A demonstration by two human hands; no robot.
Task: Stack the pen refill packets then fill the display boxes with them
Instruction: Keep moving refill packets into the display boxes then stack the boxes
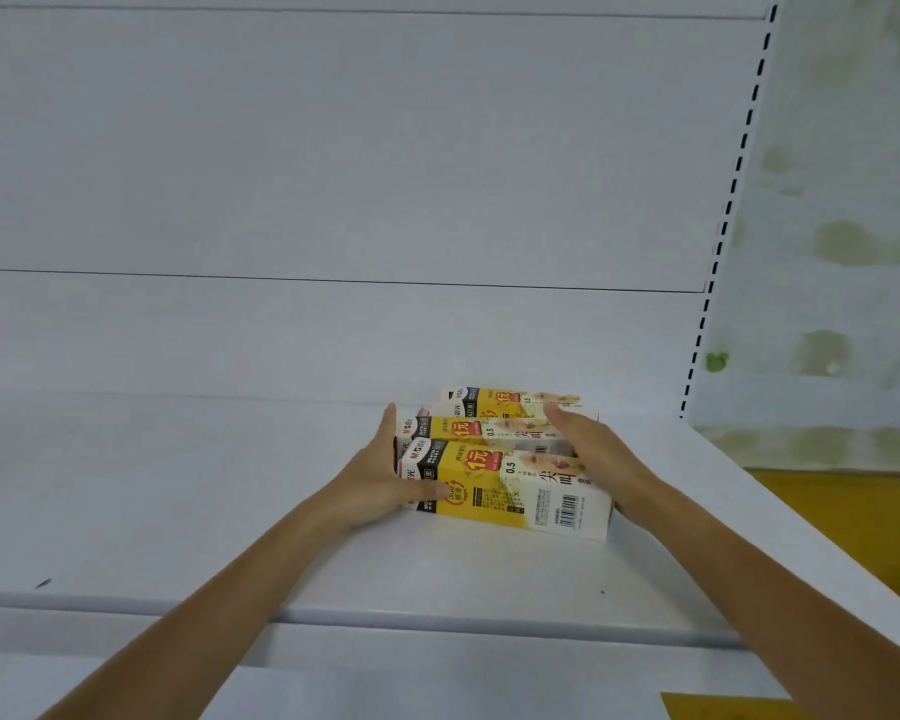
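Three yellow-and-white display boxes lie side by side on a white shelf point(230, 485), one behind the other: the nearest box point(510, 491), the middle box point(489, 431) and the far box point(505, 398). My left hand point(380, 475) presses flat against their left ends, its fingers straight and its thumb on the nearest box's front face. My right hand point(593, 444) lies against their right ends with straight fingers reaching to the far box. No loose refill packets are in sight.
The shelf has a white back panel point(333, 174) and a slotted upright point(723, 226) at the right. Beyond the upright is a pale wall with green patches. The shelf's front lip point(437, 621) runs across below my arms. A yellow floor point(853, 532) shows at lower right.
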